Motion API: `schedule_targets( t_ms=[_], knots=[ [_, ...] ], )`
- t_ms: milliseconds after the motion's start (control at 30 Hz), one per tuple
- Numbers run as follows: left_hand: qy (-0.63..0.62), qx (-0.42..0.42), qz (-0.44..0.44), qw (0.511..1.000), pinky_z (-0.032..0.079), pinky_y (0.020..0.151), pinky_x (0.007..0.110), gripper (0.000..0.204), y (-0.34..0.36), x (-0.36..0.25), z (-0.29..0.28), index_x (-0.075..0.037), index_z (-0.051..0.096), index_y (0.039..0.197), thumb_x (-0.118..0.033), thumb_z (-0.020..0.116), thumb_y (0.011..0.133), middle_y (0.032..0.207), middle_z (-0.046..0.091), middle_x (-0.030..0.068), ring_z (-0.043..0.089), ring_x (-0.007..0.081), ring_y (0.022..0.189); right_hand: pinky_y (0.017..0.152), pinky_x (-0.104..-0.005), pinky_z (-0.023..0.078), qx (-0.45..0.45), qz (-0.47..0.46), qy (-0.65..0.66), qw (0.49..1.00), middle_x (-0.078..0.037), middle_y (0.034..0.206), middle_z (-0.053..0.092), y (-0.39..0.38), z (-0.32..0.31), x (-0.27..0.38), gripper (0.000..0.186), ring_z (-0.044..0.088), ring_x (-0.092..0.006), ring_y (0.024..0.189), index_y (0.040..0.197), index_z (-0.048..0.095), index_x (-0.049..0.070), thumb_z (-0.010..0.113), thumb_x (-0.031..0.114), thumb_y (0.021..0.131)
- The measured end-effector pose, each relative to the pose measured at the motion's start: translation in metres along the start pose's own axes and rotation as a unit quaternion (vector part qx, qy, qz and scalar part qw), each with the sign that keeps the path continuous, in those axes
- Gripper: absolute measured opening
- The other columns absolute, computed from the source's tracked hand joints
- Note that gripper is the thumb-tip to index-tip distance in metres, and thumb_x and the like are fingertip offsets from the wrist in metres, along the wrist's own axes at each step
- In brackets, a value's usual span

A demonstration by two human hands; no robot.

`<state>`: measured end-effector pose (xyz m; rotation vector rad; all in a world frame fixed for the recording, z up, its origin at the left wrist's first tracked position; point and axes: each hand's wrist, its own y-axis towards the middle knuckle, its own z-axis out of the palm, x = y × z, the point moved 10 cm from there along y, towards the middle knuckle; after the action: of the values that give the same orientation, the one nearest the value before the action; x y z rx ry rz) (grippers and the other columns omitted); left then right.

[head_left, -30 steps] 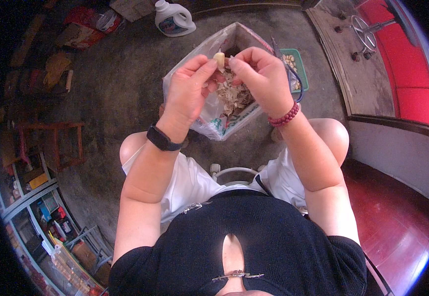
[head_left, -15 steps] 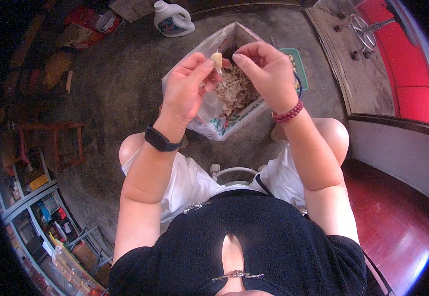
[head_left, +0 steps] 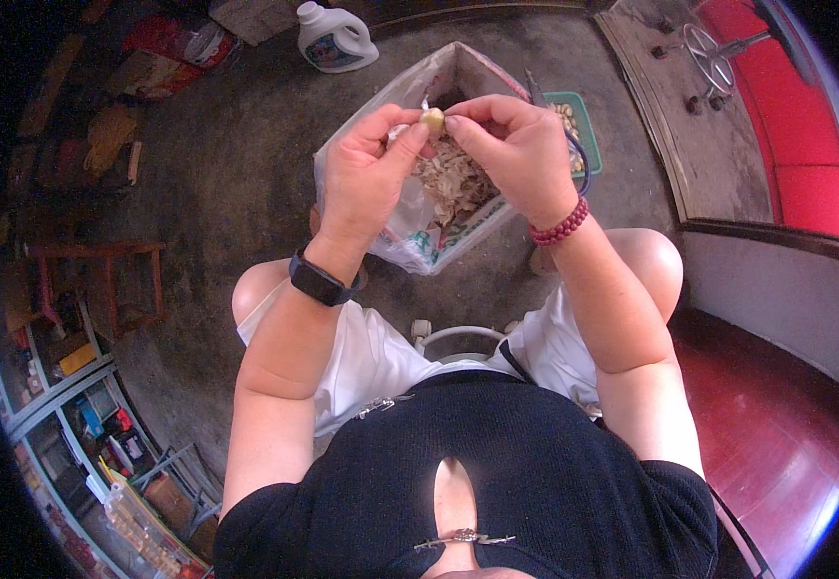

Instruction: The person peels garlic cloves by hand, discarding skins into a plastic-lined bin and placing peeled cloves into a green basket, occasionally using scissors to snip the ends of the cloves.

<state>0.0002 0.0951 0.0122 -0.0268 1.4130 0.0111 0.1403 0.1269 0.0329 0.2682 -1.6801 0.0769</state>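
My left hand (head_left: 366, 169) pinches a small pale garlic clove (head_left: 433, 121) between thumb and fingers. My right hand (head_left: 521, 154) also grips it at fingertips, from the right. A bit of white skin shows by the left fingers. Both hands are over a box lined with a clear plastic bag (head_left: 410, 246), which holds a heap of dry papery peels (head_left: 453, 183). Just right of the box sits a green plastic tray (head_left: 586, 125) with pale cloves, partly behind my right hand, and a blue looped handle beside it.
A white jug (head_left: 333, 39) stands at the back. Red bags (head_left: 159, 48) and a wooden frame (head_left: 149, 246) are on the left, with metal-framed shelving (head_left: 62, 405) lower down. A wheeled chair base (head_left: 709, 63) stands at the upper right. My knees flank the box.
My right hand has moved left from slightly apart half a second ago, so its fingertips meet the clove again. The clove has turned in my fingers.
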Motion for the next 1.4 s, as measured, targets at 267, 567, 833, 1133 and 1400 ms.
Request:
schedule_targets(
  t_ms=[267, 567, 833, 1133, 1400],
  knots=[
    [0.016, -0.023, -0.013, 1.000, 0.046, 0.066, 0.017, 0.014, 0.000, 0.000, -0.003, -0.001, 0.063, 0.099, -0.010, 0.060, 0.089, 0.084, 0.063, -0.0004, 0.058, 0.0044, 0.075, 0.057, -0.0221, 0.048, 0.002, -0.011, -0.001, 1.000, -0.006, 0.073, 0.068, -0.001, 0.001, 0.001, 0.016, 0.059, -0.0063, 0.064, 0.086, 0.068, -0.002, 0.068, 0.011, 0.077],
    [0.164, -0.054, 0.058, 0.983, 0.047, 0.063, 0.018, 0.017, -0.003, -0.012, -0.007, -0.001, 0.065, 0.099, -0.012, 0.064, 0.086, 0.078, 0.065, 0.0006, 0.059, 0.0041, 0.070, 0.056, -0.0218, 0.048, 0.003, -0.008, -0.007, 1.000, -0.006, 0.071, 0.067, 0.000, 0.001, 0.000, 0.014, 0.058, -0.0061, 0.062, 0.083, 0.069, -0.001, 0.068, 0.011, 0.076],
    [0.184, -0.031, 0.084, 0.979, 0.047, 0.061, 0.019, 0.016, -0.004, -0.015, -0.003, -0.002, 0.065, 0.099, -0.011, 0.063, 0.086, 0.076, 0.065, 0.0007, 0.059, 0.0036, 0.068, 0.057, -0.0204, 0.047, 0.003, 0.003, -0.009, 1.000, -0.003, 0.071, 0.066, 0.000, 0.001, -0.004, 0.013, 0.057, -0.0051, 0.063, 0.080, 0.067, -0.002, 0.066, 0.009, 0.075],
    [-0.027, -0.003, -0.040, 0.999, 0.047, 0.066, 0.019, 0.015, -0.001, 0.007, 0.000, -0.001, 0.063, 0.100, -0.010, 0.061, 0.088, 0.088, 0.065, 0.0027, 0.059, 0.0068, 0.075, 0.058, -0.0203, 0.046, 0.017, 0.062, 0.051, 0.997, -0.003, 0.071, 0.063, 0.001, 0.003, -0.015, 0.014, 0.057, -0.0064, 0.064, 0.079, 0.064, -0.003, 0.065, 0.010, 0.076],
    [-0.154, -0.078, -0.039, 0.984, 0.035, 0.052, 0.015, 0.012, 0.004, 0.010, -0.024, 0.001, 0.062, 0.097, -0.007, 0.059, 0.088, 0.090, 0.064, 0.0059, 0.052, 0.0046, 0.067, 0.055, -0.0214, 0.046, -0.037, 0.084, 0.061, 0.994, -0.002, 0.067, 0.063, 0.001, -0.007, -0.020, 0.014, 0.056, -0.0061, 0.060, 0.076, 0.064, -0.003, 0.065, 0.011, 0.076]
  ],
)
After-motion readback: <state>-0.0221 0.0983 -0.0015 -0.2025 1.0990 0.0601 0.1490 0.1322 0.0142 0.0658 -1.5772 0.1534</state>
